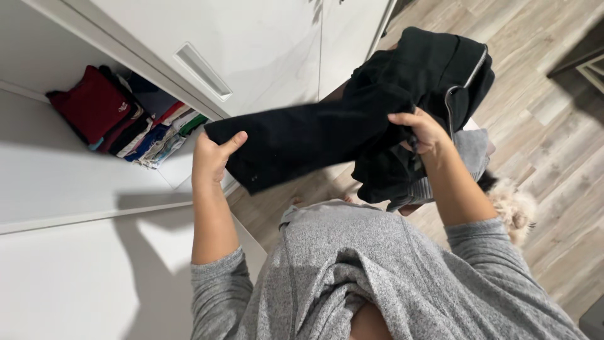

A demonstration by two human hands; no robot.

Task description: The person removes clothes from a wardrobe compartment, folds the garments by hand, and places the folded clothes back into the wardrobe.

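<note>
- The black garment (327, 135) hangs in the air in front of the person's chest, between a white wardrobe (264, 44) and the wood floor (541, 145). One long end stretches left; the rest bunches thickly to the right, with a pale trim edge showing up top.
- The left hand (211, 160) pinches the stretched end, thumb on the near face, fingers hidden behind the cloth. The grip is pressed together on the fabric.
- The right hand (425, 132) clutches the bunched middle, fingers curled into the folds, grip shut tight on the cloth.
- To do this well, I would judge the stretched part wants to be held taut and level, so that it lies flat; the heavy bunch at the right looks likely to sag or twist unless the right hand gathers it evenly.
- Both sleeves of the grey sweater (377, 277) are pushed up, clear of the cloth.
- Behind the left hand, an open shelf (63, 182) holds a row of folded clothes (151, 135), a red piece (94, 104) at its far end.
- A small fluffy dog (513, 208) sits on the floor just beside the right elbow, close enough to be underfoot.
</note>
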